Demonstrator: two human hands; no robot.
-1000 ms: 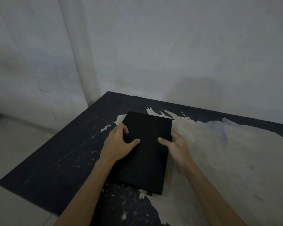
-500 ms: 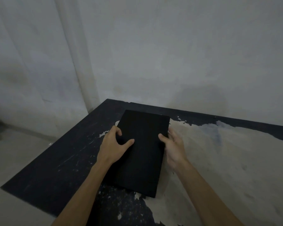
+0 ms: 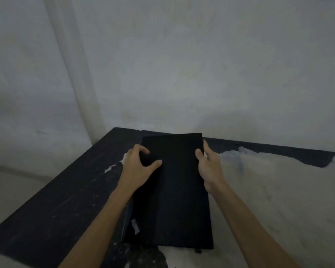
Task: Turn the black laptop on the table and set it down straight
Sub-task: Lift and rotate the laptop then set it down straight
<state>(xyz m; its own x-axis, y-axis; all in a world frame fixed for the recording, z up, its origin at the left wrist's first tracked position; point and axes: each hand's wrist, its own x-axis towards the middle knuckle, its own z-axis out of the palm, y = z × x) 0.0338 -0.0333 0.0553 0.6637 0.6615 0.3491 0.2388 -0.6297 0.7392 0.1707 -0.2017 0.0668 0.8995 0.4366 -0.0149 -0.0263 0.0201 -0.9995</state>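
Observation:
The closed black laptop (image 3: 174, 192) is held over the table (image 3: 46, 209), its long side running away from me and its far end tipped up. My left hand (image 3: 137, 167) grips its left edge, thumb lying on the lid. My right hand (image 3: 209, 165) clasps the right edge, fingers wrapped behind it. The near end is close to the tabletop; whether it touches is unclear. A pale label shows on the underside at the near left.
The table is black with large worn pale patches (image 3: 278, 190) on the right. Its left edge (image 3: 52, 178) drops to a light floor. A grey wall (image 3: 201, 74) stands just behind the table, with a pale vertical pipe (image 3: 81, 93) at its corner.
Both hands have raised the laptop's far end and swung it clockwise, so it now runs nearly straight away from me. The camera has moved closer.

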